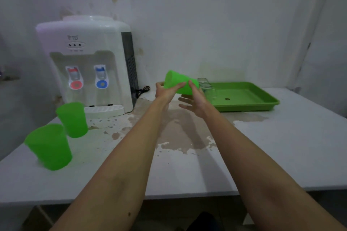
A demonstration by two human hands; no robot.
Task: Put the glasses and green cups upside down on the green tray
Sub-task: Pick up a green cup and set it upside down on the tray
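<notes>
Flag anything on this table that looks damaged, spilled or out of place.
The table top looks damaged: its white coating has flaked off in brown patches from the water dispenser toward the near edge. The green tray also has a small dark speck on its floor. No liquid spill is apparent.

- The dispenser (88, 62) bears a small grey logo near the top of its front, too blurred to read.
- Tiny captions sit under its three indicator lights, also unreadable.
- No other writing shows.
</notes>
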